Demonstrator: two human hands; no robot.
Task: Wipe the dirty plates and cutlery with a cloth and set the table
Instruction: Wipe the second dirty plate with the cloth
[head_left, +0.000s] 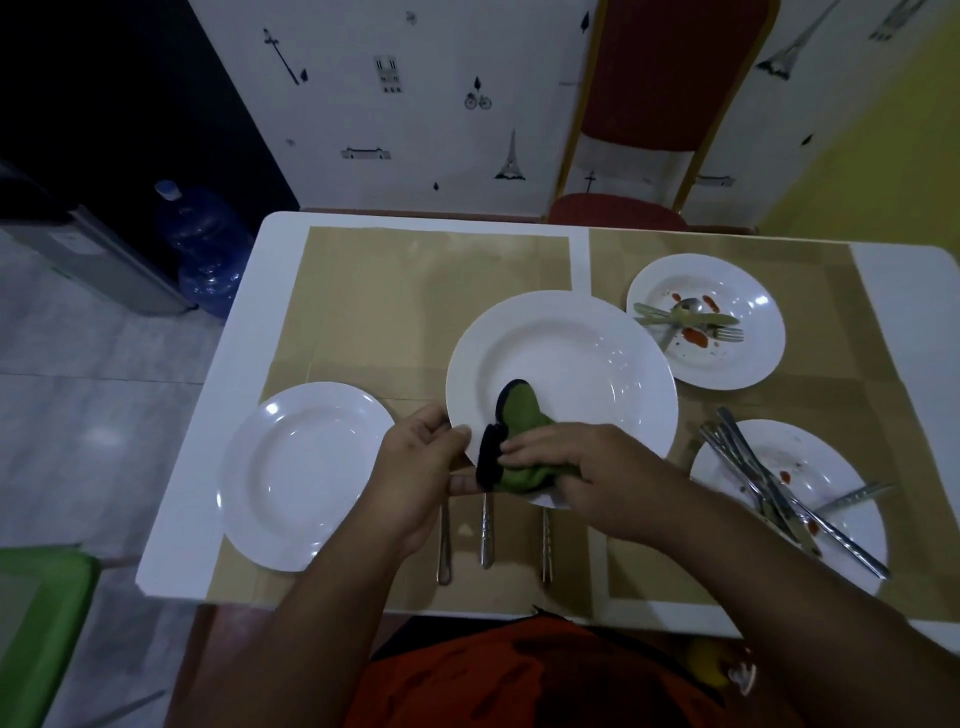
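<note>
Green cloth (524, 415) clutched by right hand (587, 478) on big plate (571, 353), left hand (415, 467) gripping rim; dirty plates (763, 358) beside.

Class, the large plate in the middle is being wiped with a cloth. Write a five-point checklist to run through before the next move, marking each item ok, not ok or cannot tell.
1. Left hand has a grip on the large plate at its rim: ok.
2. Right hand holds the green cloth against the plate: ok.
3. Plate face free of stains: ok where visible; under the cloth, cannot tell.
4. Cutlery handles showing below the plate are clean: cannot tell.
5. Far right plate and near right plate wiped: not ok, red smears and cutlery lie on both.
</note>
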